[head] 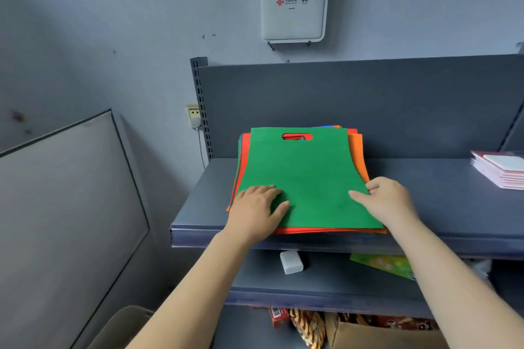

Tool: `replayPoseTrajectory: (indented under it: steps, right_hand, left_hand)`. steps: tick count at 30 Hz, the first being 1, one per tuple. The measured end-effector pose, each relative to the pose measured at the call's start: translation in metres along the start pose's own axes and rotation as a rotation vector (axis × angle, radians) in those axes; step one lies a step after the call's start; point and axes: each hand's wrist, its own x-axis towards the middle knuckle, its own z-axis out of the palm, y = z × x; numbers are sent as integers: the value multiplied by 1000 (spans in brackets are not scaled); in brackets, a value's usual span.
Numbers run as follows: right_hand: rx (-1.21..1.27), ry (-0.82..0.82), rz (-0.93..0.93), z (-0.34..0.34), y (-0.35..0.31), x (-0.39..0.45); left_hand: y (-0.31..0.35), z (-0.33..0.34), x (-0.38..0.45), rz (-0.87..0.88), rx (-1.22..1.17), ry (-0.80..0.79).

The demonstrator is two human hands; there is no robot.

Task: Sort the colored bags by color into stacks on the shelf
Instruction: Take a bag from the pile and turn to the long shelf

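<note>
Grey shelf [425, 193] at frame centre holds one mixed pile of bags [357, 150], green bag [306, 178] on top.
Thin, floppy, probably light: left hand [255, 207] presses flat, right hand [388, 198] pinches its right edge.

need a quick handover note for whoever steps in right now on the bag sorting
Left hand: flat, fingers spread, resting on the near left part of the green bag.
Right hand: pinching the green bag's right edge near its front corner.
Bags: all in one mixed pile on the shelf, green on top, with orange, red and a bit of blue showing at the edges below.
Done: no separate color stacks visible yet.
Left: lift off the green bag to start a green stack, probably on the bare shelf right of the pile, then work down through the pile by color.
</note>
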Motion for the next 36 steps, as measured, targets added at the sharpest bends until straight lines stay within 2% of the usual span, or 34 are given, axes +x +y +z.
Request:
replayPoseTrajectory:
  steps: [2,5,8,11,15,17,22,26,29,36]
  right_hand:
    - [86,58,-2,0,1,1]
    - [-6,150,-76,0,5,0]
    - [13,289,-121,-6,17,3]
    - [142,345,-94,-9,28,8]
    - [318,359,-71,-3,34,10]
    - [411,363,-59,1,36,12]
    - [649,328,-2,9,38,10]
    - [830,269,33,3,33,0]
    - [942,233,49,-4,30,-13]
    - [1183,17,39,-12,17,-60]
  left_hand:
    - [2,0,5,39,-9,-20]
    - [-3,-4,11,32,-29,-6]
    - [-21,-12,17,-167,-49,84]
    - [-44,-14,20,-400,-35,34]
    - [-60,-11,23,-565,-347,50]
    - [-62,-12,24,-610,-407,88]
    - [-62,-21,20,-624,-408,170]
    - [-52,-41,8,-505,-297,272]
    - [-42,-57,-12,-427,-314,393]
    - [-21,-72,-113,-612,-560,792]
